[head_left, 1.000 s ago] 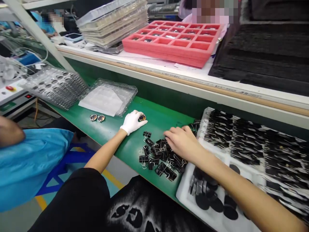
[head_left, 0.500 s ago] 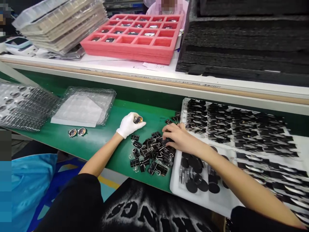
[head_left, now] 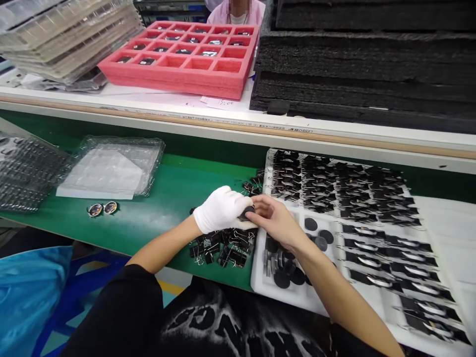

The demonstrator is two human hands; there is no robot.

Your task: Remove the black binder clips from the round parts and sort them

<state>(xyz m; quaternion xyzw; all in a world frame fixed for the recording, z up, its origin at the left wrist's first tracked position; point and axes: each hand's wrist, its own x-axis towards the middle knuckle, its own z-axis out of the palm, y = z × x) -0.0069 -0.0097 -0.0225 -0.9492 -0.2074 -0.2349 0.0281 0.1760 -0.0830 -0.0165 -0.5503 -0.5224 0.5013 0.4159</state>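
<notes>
My left hand (head_left: 222,210), in a white glove, is closed on a small round part, now mostly hidden. My bare right hand (head_left: 273,218) meets it, with thumb and fingers on a black disc (head_left: 247,213) at the left fingertips. Beneath both hands, a heap of black binder clips (head_left: 213,245) lies on the green table. Right of them, a white tray (head_left: 258,283) holds loose black discs (head_left: 281,278) and rows of clipped pieces (head_left: 366,186). Two round metal-rimmed parts (head_left: 110,207) lie to the left.
Clear plastic trays (head_left: 150,166) with a white sheet (head_left: 100,173) lie at left, beside stacked blister trays (head_left: 28,171). On the shelf above stand a pink foam tray (head_left: 171,79) and stacked black foam (head_left: 353,74). A person in pink (head_left: 215,15) is behind it.
My left hand has moved right with the round part, over the clips. My right hand has left the clip heap and met it at the black disc. The view has shifted slightly right.
</notes>
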